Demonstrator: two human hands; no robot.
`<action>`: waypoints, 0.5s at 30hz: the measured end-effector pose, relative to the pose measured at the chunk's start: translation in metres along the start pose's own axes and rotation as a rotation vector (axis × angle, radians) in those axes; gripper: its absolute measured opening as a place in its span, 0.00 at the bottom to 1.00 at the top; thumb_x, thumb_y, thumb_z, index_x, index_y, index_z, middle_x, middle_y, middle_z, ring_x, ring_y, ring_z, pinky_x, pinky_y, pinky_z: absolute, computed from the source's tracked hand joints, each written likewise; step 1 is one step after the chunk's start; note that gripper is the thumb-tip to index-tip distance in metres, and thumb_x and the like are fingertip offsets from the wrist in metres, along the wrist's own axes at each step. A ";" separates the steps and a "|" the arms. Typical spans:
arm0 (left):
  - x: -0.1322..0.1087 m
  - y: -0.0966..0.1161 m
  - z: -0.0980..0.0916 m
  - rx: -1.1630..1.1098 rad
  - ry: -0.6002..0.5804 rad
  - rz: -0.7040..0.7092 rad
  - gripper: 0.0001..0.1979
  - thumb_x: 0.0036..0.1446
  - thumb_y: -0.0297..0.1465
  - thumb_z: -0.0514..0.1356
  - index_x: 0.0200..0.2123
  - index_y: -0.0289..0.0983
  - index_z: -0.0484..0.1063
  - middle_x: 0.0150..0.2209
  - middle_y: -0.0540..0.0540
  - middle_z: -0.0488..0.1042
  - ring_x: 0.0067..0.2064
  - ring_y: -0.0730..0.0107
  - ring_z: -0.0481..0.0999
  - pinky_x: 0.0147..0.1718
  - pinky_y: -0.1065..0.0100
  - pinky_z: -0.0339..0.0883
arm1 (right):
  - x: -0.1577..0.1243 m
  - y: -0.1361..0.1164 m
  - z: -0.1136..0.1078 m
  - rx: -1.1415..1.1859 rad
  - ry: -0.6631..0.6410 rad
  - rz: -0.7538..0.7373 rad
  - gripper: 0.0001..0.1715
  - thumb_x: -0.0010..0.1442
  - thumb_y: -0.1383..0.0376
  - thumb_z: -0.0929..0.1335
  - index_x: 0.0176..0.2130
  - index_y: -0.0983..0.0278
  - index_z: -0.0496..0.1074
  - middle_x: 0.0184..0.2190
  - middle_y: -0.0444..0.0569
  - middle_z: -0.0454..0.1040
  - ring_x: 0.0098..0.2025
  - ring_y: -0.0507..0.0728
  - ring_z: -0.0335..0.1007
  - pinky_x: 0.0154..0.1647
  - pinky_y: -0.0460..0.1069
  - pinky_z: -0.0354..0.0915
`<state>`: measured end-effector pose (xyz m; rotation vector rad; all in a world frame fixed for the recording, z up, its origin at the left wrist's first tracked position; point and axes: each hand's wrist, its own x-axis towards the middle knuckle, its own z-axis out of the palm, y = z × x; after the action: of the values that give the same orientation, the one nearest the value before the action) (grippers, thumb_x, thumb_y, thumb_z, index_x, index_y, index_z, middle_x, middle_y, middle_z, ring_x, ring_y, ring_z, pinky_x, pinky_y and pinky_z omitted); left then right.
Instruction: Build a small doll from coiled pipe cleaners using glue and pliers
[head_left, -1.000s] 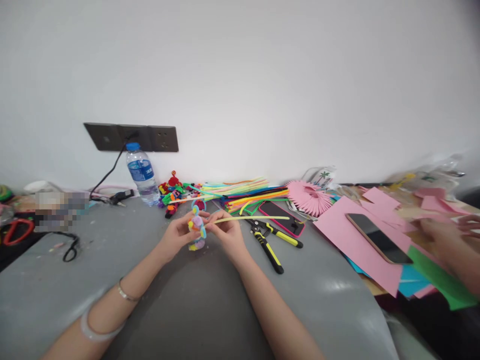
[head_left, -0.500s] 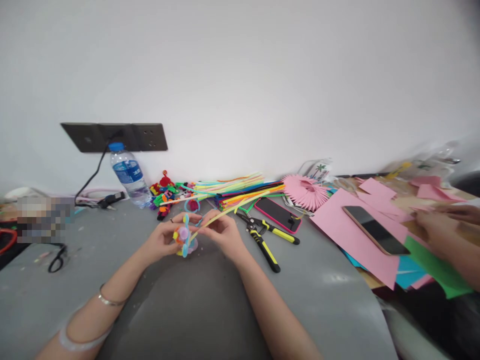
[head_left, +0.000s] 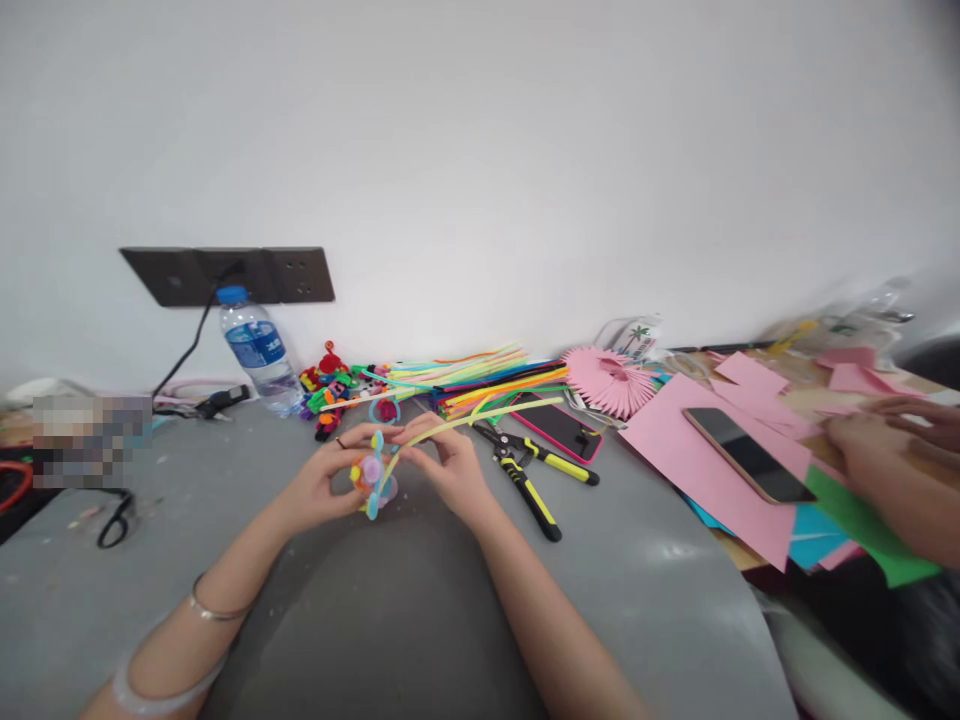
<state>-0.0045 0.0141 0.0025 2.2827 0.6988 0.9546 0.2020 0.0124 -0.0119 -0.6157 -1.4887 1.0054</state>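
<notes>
My left hand (head_left: 324, 483) is closed on a small pipe-cleaner figure (head_left: 371, 475) of orange, pink, yellow and light blue, held just above the grey table (head_left: 420, 600). My right hand (head_left: 448, 462) pinches a long yellow pipe cleaner (head_left: 480, 414) close to the figure. Its free end points right, over the cutters. The two hands nearly touch at the figure.
Yellow-handled cutters (head_left: 529, 478) lie right of my hands. Behind are a pile of pipe cleaners (head_left: 480, 380), a pink-cased phone (head_left: 559, 426), a water bottle (head_left: 255, 350), pink paper (head_left: 705, 470) with another phone (head_left: 746, 455). Another person's hands (head_left: 885, 450) work at the far right. Black scissors (head_left: 112, 520) lie left.
The figure has been turned in my left hand and held lower. The yellow pipe cleaner's free end swung up and then levelled. The view shifted slightly.
</notes>
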 end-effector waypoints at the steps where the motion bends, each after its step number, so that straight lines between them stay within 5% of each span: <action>1: 0.000 0.001 0.000 0.013 0.000 0.014 0.11 0.61 0.35 0.58 0.42 0.38 0.77 0.56 0.36 0.71 0.56 0.53 0.72 0.51 0.57 0.68 | 0.000 0.002 0.000 0.018 -0.001 0.037 0.08 0.58 0.60 0.72 0.37 0.61 0.78 0.36 0.48 0.75 0.40 0.57 0.72 0.44 0.52 0.66; 10: -0.001 0.007 0.005 0.118 0.026 0.001 0.12 0.65 0.36 0.53 0.43 0.37 0.74 0.62 0.35 0.64 0.48 0.60 0.75 0.50 0.58 0.68 | 0.002 0.009 0.003 0.191 0.009 0.203 0.14 0.52 0.56 0.75 0.35 0.62 0.74 0.31 0.45 0.75 0.33 0.56 0.74 0.40 0.51 0.69; 15: -0.003 0.004 0.008 0.161 0.028 0.051 0.14 0.65 0.36 0.51 0.48 0.39 0.71 0.66 0.36 0.57 0.61 0.50 0.64 0.57 0.51 0.61 | 0.002 0.008 0.004 0.229 -0.024 0.239 0.15 0.52 0.54 0.75 0.34 0.62 0.74 0.33 0.46 0.76 0.36 0.55 0.73 0.42 0.50 0.69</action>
<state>0.0007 0.0066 -0.0012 2.4422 0.7574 0.9875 0.1963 0.0173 -0.0172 -0.6272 -1.3167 1.3506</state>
